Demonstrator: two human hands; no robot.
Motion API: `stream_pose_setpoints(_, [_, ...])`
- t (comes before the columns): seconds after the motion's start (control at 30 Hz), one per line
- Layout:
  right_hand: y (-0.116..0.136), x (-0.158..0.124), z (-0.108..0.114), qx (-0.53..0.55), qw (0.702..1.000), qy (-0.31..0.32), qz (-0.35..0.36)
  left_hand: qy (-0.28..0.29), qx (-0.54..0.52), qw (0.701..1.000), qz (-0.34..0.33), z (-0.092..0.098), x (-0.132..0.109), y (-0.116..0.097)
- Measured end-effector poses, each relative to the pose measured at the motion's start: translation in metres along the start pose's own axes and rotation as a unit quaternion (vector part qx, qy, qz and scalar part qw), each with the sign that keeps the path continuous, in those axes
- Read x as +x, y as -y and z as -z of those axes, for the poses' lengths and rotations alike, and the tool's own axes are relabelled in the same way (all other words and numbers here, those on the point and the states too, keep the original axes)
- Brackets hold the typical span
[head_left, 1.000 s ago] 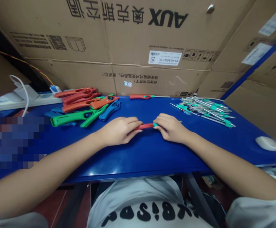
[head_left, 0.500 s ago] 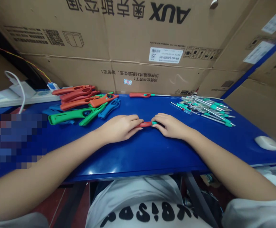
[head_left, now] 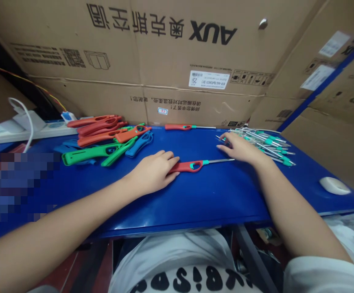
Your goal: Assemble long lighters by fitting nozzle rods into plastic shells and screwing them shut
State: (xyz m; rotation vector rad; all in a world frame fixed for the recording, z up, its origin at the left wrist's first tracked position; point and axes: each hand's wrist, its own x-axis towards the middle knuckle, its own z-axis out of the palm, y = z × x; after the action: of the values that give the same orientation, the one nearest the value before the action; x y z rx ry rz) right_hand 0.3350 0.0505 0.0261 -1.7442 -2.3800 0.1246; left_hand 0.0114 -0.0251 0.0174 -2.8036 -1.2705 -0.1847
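Note:
My left hand (head_left: 155,171) is closed around the rear of a red lighter (head_left: 184,167) with a long metal tube, a green trigger and a green collar. The lighter lies level over the blue table, its tube pointing right. My right hand (head_left: 239,147), thumb and fingers apart, hovers at the left edge of a heap of metal lighter tubes with green parts (head_left: 271,140). Thin tube ends show by its fingertips; whether they touch cannot be made out. Another red lighter with its tube (head_left: 178,127) lies at the back, against the cardboard.
Several red, orange, green and blue lighter handles (head_left: 91,151) are piled at the left. Behind them is a white power strip (head_left: 42,132) with a cable. Cardboard (head_left: 152,53) walls the back of the blue table (head_left: 195,203). A white computer mouse (head_left: 335,185) sits at the right.
My right hand has left the lighter's green part and moved right to the tube heap. The lighter's metal tube now shows. My left hand stays on the handle.

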Motion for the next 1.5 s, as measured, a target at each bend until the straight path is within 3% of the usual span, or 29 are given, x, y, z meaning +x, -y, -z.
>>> stream_pose_setpoints(0.07, [-0.011, 0.002, -0.001, -0.107, 0.986, 0.004, -0.126, 0.009, -0.001, 1.0, 0.023, 0.003, -0.003, -0.005])
stream_pose_setpoints(0.13, [-0.018, 0.002, -0.003, -0.154, 0.97, 0.036, -0.185, 0.018, -0.012, 0.999, 0.028, 0.005, -0.006, -0.011])
stream_pose_setpoints(0.23, [-0.021, 0.004, -0.004, -0.163, 0.969, 0.046, -0.178, 0.022, -0.023, 0.999, 0.018, 0.004, -0.01, -0.02])
stream_pose_setpoints(0.33, [-0.011, 0.007, -0.002, -0.14, 0.98, -0.009, -0.138, 0.011, -0.044, 0.999, 0.005, -0.002, -0.012, -0.027])
stream_pose_setpoints(0.43, [0.018, 0.013, -0.004, 0.068, 0.991, -0.102, -0.054, -0.013, -0.07, 0.997, -0.013, -0.011, -0.012, -0.029])
stream_pose_setpoints(0.57, [0.079, 0.021, -0.012, 0.366, 0.926, -0.09, 0.02, -0.037, -0.101, 0.994, -0.027, -0.019, -0.011, -0.028])
stream_pose_setpoints(0.7, [0.132, 0.031, -0.024, 0.506, 0.86, -0.057, 0.024, -0.052, -0.141, 0.988, -0.033, -0.02, -0.009, -0.028])
stream_pose_setpoints(0.8, [0.152, 0.036, -0.032, 0.546, 0.834, -0.078, 0.005, -0.056, -0.173, 0.983, -0.039, -0.02, -0.007, -0.027])
stream_pose_setpoints(1.0, [0.147, 0.03, -0.045, 0.582, 0.81, -0.071, -0.004, -0.07, -0.215, 0.972, -0.07, -0.024, -0.003, -0.019])
stream_pose_setpoints(1.23, [0.144, 0.027, -0.054, 0.582, 0.812, -0.031, 0.008, -0.075, -0.207, 0.971, -0.093, -0.023, -0.001, -0.015])
stream_pose_setpoints(1.5, [0.145, 0.024, -0.048, 0.578, 0.813, -0.063, 0.032, -0.07, -0.215, 0.968, -0.109, -0.021, 0.001, -0.013])
